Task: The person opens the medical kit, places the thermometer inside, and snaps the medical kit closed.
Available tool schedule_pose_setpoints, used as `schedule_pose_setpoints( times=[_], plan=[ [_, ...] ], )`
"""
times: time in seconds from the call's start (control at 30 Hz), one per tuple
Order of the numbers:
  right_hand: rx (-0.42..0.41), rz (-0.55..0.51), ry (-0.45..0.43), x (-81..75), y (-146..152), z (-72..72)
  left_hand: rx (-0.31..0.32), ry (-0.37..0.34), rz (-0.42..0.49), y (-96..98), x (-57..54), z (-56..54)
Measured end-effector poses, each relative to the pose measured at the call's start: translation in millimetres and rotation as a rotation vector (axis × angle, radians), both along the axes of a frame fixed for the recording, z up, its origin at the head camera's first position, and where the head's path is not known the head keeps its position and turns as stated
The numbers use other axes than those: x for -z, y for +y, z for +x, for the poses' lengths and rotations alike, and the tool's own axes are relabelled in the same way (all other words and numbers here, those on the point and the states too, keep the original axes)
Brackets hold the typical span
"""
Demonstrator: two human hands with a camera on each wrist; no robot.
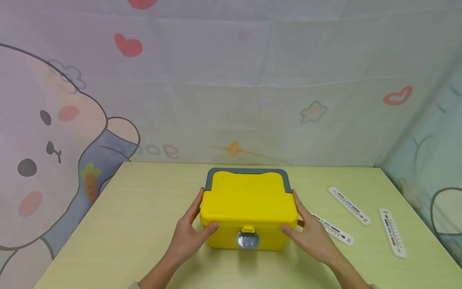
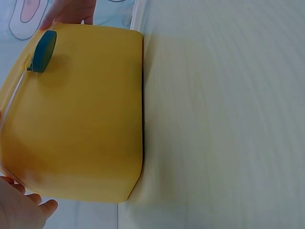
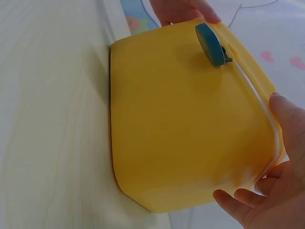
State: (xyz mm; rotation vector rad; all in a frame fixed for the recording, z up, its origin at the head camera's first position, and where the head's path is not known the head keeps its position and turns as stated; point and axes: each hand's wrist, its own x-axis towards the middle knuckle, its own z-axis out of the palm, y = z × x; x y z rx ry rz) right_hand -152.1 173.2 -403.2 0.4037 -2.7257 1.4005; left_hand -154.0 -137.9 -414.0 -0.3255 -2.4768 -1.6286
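A yellow lidded plastic box stands on the table, its lid down. The grey carrying handle lies folded around the back edge of the lid. At the front, a round grey latch sticks out from the wall. My left hand holds the box's left end, thumb at the front corner of the lid, fingers along the side. The right end is held the same way by my right hand. In the right wrist view, that hand's thumb presses the lid rim and the fingers curl below it.
To the right on the pale wooden table lie three white thermometer-like strips: one partly behind my right hand, another farther back, a third near the right edge. A printed cloth hangs behind the table.
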Motion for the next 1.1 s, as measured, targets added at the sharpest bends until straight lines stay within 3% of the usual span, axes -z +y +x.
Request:
schedule_pose_setpoints(
  times=[0.23, 0.43, 0.7, 0.93, 1.1],
  plan=[
    [0.02, -0.003, -0.015, -4.4, 0.2, 1.3, -0.02, 0.036, -0.012, 0.0, -1.7, -0.4],
    [0.052, 0.009, -0.051, -12.0, 0.4, 1.7, -0.038, 0.059, -0.023, 0.7, -8.6, -0.1],
    [0.101, 0.054, -0.032, -24.2, -0.6, 0.5, -0.076, 0.073, -0.032, 1.5, -17.3, -3.5],
    [0.12, 0.065, -0.013, -34.2, -0.6, -2.3, -0.054, 0.127, -0.003, 1.0, -25.5, -7.0],
    [0.119, 0.068, 0.033, -38.9, -1.6, -5.4, -0.032, 0.157, 0.025, 1.9, -37.2, -6.7]
  ],
)
